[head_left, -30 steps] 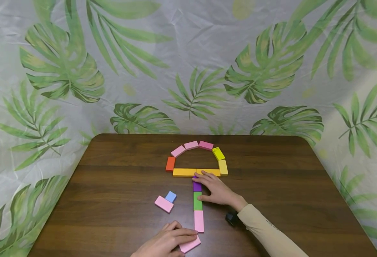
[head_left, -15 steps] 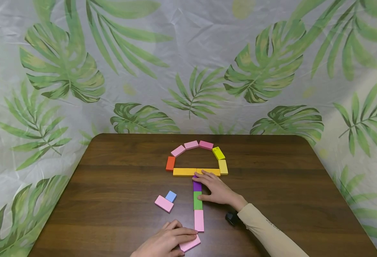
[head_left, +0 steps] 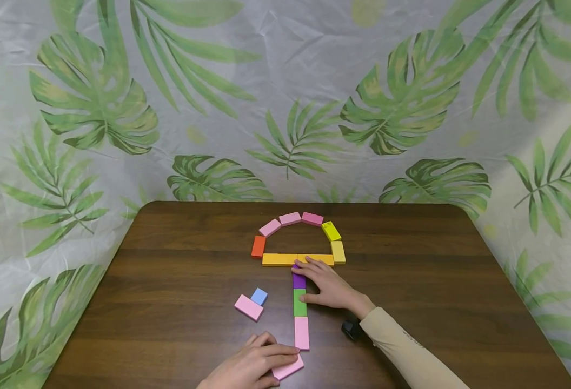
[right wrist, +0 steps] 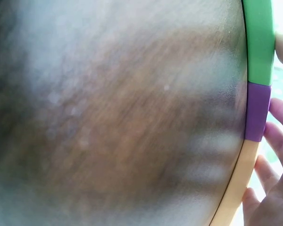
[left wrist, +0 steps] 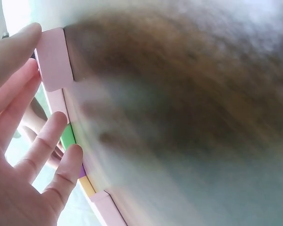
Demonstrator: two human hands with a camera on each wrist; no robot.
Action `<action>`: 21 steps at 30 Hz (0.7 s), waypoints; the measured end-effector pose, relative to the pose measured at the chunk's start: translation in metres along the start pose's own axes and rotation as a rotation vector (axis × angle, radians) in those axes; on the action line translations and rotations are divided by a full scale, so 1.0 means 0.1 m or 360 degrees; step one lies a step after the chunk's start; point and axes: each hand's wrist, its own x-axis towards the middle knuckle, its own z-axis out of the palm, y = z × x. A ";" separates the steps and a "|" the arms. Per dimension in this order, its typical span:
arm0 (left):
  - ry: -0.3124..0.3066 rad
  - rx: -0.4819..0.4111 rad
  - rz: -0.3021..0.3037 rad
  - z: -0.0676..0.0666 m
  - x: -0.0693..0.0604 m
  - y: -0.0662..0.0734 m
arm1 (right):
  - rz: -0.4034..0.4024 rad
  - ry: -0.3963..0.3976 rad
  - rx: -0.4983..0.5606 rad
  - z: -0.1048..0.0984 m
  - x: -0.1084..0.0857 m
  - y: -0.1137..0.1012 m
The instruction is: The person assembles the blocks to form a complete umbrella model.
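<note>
At the near end of a column of blocks, my left hand (head_left: 249,363) pinches a slanted pink block (head_left: 289,369) between thumb and fingers; the same pink block (left wrist: 55,59) shows in the left wrist view. Its far corner is close to an upright pink block (head_left: 301,333); whether they touch is hard to tell. Beyond that lie a green block (head_left: 299,303) and a purple block (head_left: 299,280). My right hand (head_left: 331,289) rests along the column, thumb at the green block, extended fingers on the purple block (right wrist: 258,110) and the orange bar (head_left: 278,260), partly covering them.
Above the orange bar, an arch runs from a red block (head_left: 258,247) through several pink blocks to yellow ones (head_left: 331,231). Left of the column lie a loose pink block (head_left: 249,307) and a small blue block (head_left: 259,296). A black device (head_left: 351,329) sits by the right wrist.
</note>
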 end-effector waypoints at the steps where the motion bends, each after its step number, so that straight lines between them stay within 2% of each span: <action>1: 0.0001 -0.0001 0.0000 0.00 0.00 0.00 | 0.0002 0.0000 0.0004 0.00 0.00 0.00; 15: -0.0020 -0.0051 -0.0040 -0.02 0.00 0.00 | -0.0013 0.0007 0.0000 -0.01 0.00 0.00; 21: 0.0024 -0.0218 -0.0107 -0.05 -0.01 -0.02 | -0.0011 -0.0005 -0.0003 -0.02 0.00 -0.01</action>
